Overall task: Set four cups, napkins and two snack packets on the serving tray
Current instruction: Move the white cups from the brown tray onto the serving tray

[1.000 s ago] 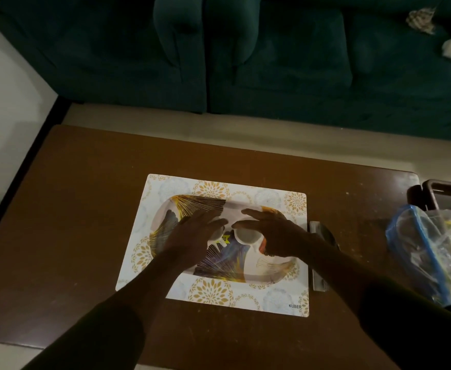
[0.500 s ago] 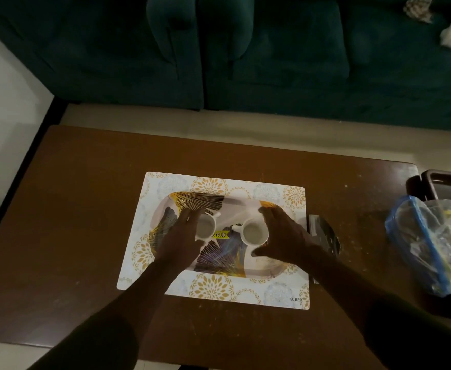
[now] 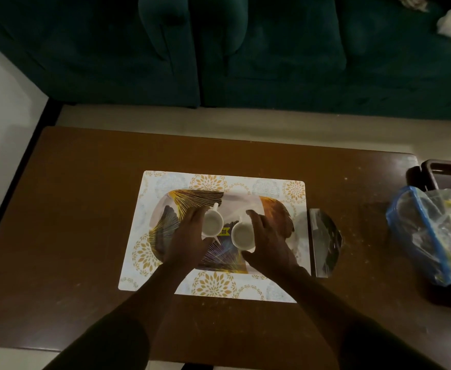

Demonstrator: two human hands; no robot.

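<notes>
A serving tray (image 3: pixel 245 199) with a gold leaf print lies on a patterned placemat (image 3: pixel 163 182) in the middle of the brown table. Two small white cups stand side by side on it. My left hand (image 3: pixel 188 236) curls around the left side of the left cup (image 3: pixel 211 222), whose handle points away from me. My right hand (image 3: pixel 271 237) wraps the right cup (image 3: pixel 243 233), fingers at its far side and thumb at its near side. A yellow price sticker (image 3: pixel 223 232) shows between the cups. No napkins are visible.
A dark shiny packet (image 3: pixel 324 241) lies just right of the placemat. A clear bag with a blue zip edge (image 3: pixel 430 236) sits at the table's right end, in front of a dark container (image 3: pixel 443 169). A green sofa (image 3: pixel 245 49) stands beyond the table.
My hands were spread over the cups a second ago, hiding them. They have slid out to the cups' outer sides, so both cup mouths now show on the tray.
</notes>
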